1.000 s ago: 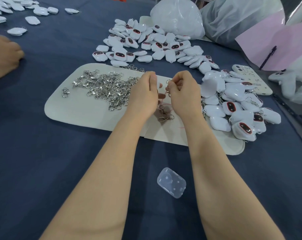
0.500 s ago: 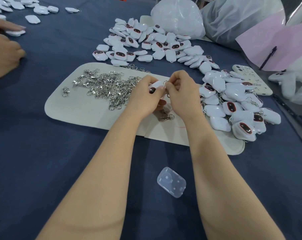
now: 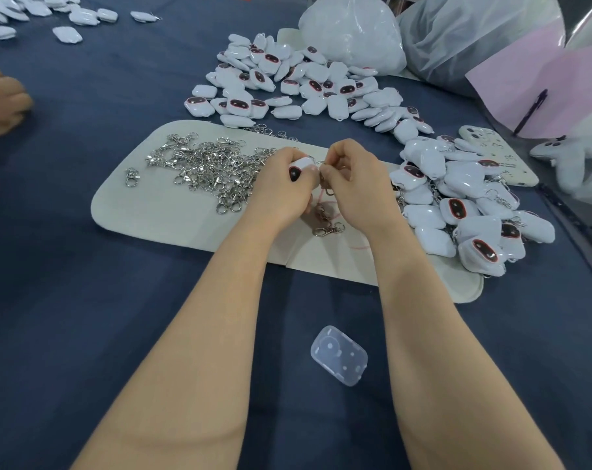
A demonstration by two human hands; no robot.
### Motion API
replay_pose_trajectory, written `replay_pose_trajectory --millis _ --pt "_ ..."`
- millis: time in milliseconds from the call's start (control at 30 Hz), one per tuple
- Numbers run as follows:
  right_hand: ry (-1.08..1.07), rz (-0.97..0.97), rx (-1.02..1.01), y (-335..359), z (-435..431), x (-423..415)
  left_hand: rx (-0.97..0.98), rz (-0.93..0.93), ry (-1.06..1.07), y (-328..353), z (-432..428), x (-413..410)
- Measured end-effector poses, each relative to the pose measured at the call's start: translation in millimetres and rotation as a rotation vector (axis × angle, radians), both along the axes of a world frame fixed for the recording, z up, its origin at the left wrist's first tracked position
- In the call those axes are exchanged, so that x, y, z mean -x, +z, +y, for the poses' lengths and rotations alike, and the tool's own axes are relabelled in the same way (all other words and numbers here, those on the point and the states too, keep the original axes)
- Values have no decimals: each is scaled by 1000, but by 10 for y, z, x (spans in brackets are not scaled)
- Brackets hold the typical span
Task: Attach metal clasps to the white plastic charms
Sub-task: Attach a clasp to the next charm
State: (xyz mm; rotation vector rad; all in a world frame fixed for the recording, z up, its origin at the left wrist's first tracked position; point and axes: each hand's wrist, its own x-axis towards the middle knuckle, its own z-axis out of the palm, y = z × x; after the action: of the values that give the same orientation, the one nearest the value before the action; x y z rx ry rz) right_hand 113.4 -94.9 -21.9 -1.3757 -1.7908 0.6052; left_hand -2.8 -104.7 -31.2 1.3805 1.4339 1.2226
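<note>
Within the last second the left hand [image 3: 281, 188] had turned its gripped charm [image 3: 301, 166] dark face out above the mat [image 3: 172, 225], while the right hand [image 3: 355, 184], pinching a clasp [image 3: 325, 186], met its edge; threading probably under way, join unseen.

Table [image 3: 84, 300] under a dark blue cloth. Cream mat [image 3: 158, 218] at centre, long side running 9 to 3 o'clock. Clear plastic case [image 3: 338, 355] at 6, apart from the mat. Heap of white charms [image 3: 321, 93] at 12, just beyond the mat. Loose charms [image 3: 67, 33] at 11. Cased phone [image 3: 491, 154] at 2. White plastic bag [image 3: 352, 32] at 1.
</note>
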Motion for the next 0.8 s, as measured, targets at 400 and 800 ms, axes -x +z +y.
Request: replay_pose_trajectory --millis 400,800 --pt "67 -150 -4 34 -8 1 34 -24 21 10 -5 40" --pt "-14 139 -83 0 -33 159 420 -985 -30 169 7 105"
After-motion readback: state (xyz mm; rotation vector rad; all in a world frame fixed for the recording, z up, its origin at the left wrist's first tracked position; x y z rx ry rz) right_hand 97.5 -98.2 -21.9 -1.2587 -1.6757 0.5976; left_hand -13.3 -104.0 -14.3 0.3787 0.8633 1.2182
